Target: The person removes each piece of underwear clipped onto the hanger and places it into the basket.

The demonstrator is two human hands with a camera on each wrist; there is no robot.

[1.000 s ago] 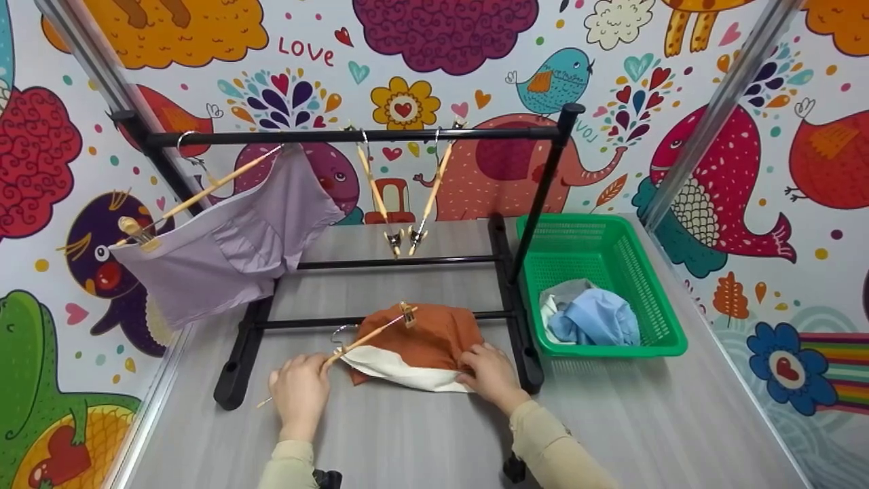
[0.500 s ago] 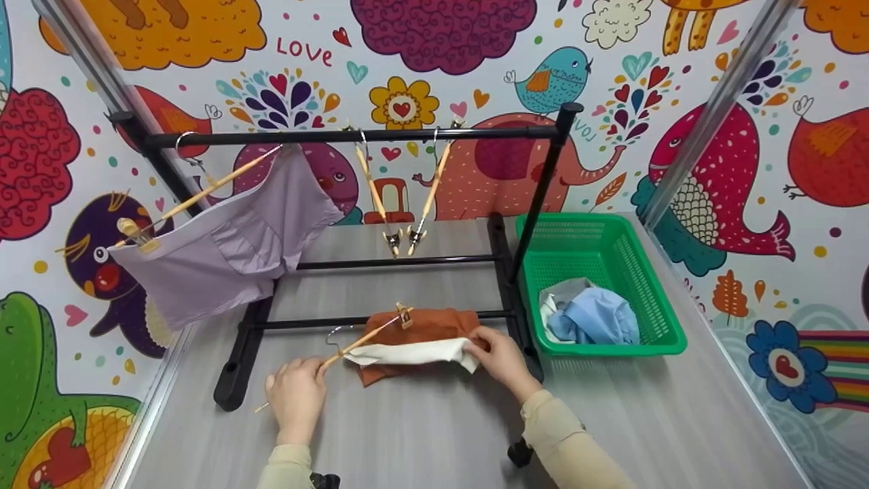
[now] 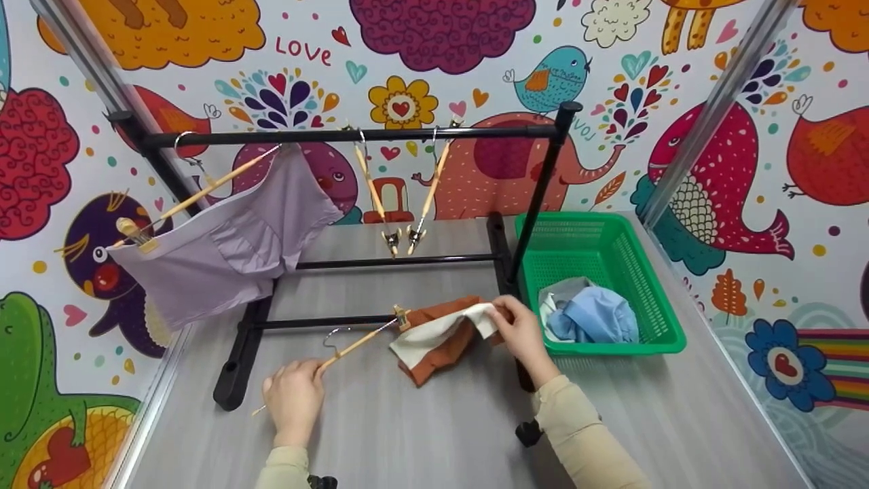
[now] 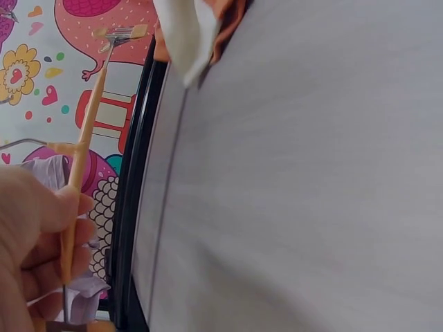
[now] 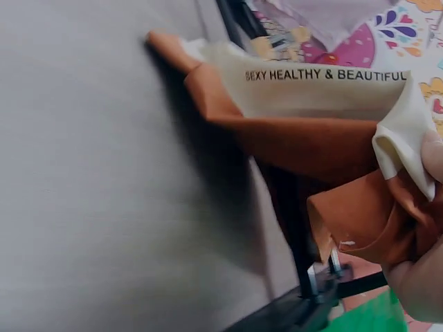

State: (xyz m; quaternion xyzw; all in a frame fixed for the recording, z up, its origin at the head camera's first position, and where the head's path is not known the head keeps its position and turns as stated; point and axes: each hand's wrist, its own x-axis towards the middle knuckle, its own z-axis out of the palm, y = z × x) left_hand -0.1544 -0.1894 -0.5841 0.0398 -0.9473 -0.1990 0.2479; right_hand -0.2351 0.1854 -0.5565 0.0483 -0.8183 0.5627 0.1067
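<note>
My left hand grips a wooden clip hanger by its bar, fingers curled round it in the left wrist view. The hanger's hook points up and back, and a clip sits on its far end with no cloth in it. My right hand pinches one end of a pair of rust-brown underpants with a cream inner side. Printed lettering runs along the inner waistband. The underpants hang slantwise to the right of the hanger, their other end low over the table.
A black rack stands ahead, its lower bars crossing behind the hands. Lilac underpants hang from a clip hanger at its left. Two hangers hang in the middle. On the right, a green basket holds blue and grey cloth.
My right hand has lifted the underpants and drawn them up and right, away from the hanger. Their cream side has folded and narrowed. The left hand and hanger have barely shifted left.
</note>
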